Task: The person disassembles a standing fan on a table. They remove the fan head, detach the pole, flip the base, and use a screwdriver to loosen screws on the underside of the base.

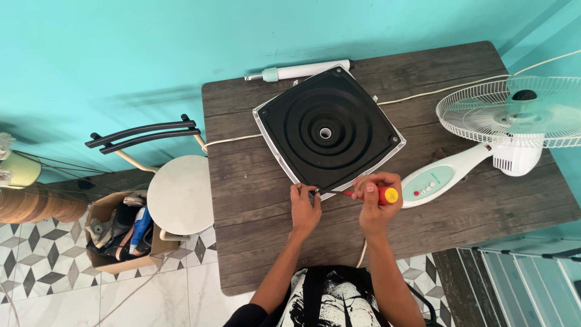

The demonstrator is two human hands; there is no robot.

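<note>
While right hand grips screwdriver, left hand pinches fan base.

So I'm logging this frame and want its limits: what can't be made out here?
Head view only:
- Screwdriver tip: hidden between left hand and right hand at the fan base edge.
- Any screw there: too small.
- Fan head: cut off by the right edge.
- Cardboard box contents: jumbled, unclear.

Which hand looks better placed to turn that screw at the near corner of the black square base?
The right hand: it grips the red-handled screwdriver, whose tip points at the near corner of the black base. The left hand only rests at that corner.
</note>
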